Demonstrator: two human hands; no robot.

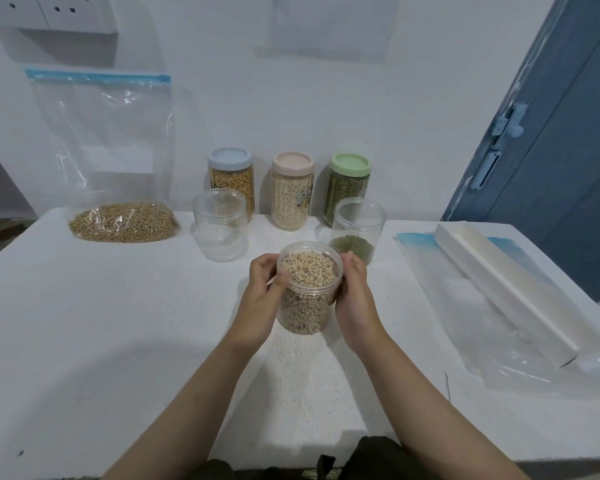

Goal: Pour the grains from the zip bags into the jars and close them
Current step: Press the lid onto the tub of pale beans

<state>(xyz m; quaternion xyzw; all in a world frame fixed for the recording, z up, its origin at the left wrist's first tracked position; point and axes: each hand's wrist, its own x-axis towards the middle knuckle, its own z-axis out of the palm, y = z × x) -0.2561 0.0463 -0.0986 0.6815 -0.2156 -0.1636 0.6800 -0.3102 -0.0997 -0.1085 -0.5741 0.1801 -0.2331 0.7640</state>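
A clear plastic jar (pixel 307 289) full of pale beans stands at the table's middle, its mouth showing no lid that I can make out. My left hand (pixel 262 299) grips its left side near the rim. My right hand (pixel 355 299) grips its right side. Behind it to the left stands an empty clear jar (pixel 220 225). Behind to the right, another clear jar (pixel 357 230) holds a shallow layer of green grains. A zip bag (pixel 118 188) with yellow soybeans in its bottom leans on the wall at the far left.
Three lidded jars stand along the wall: blue lid (pixel 230 181), pink lid (pixel 292 190), green lid (pixel 349 183). Empty zip bags (pixel 465 320) lie flat on the right under a long white box (pixel 506 289). A blue door (pixel 551 133) is at the right.
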